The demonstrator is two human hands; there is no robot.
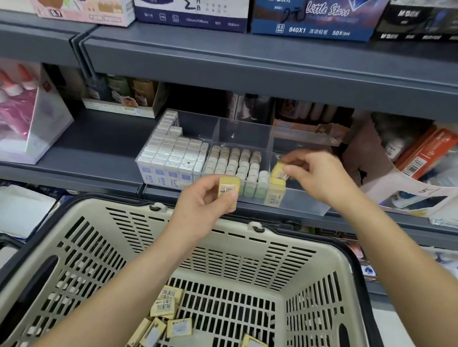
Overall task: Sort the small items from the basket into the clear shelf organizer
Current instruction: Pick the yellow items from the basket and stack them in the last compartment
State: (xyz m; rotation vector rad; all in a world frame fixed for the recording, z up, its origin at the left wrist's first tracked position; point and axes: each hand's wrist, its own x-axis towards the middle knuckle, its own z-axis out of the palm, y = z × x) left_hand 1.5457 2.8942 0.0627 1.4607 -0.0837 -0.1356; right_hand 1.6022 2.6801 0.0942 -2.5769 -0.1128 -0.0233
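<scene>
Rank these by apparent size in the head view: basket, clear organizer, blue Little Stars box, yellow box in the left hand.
1. basket, nearest the camera
2. clear organizer
3. blue Little Stars box, top cut off
4. yellow box in the left hand

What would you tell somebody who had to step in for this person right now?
Left hand: holds a yellow box, raised in front of the organizer.
Right hand: pinches a second yellow box in the organizer's right section.
Done: white boxes fill the left section and small tubes the middle one.
Left: several loose yellow boxes lie in the basket.
</scene>
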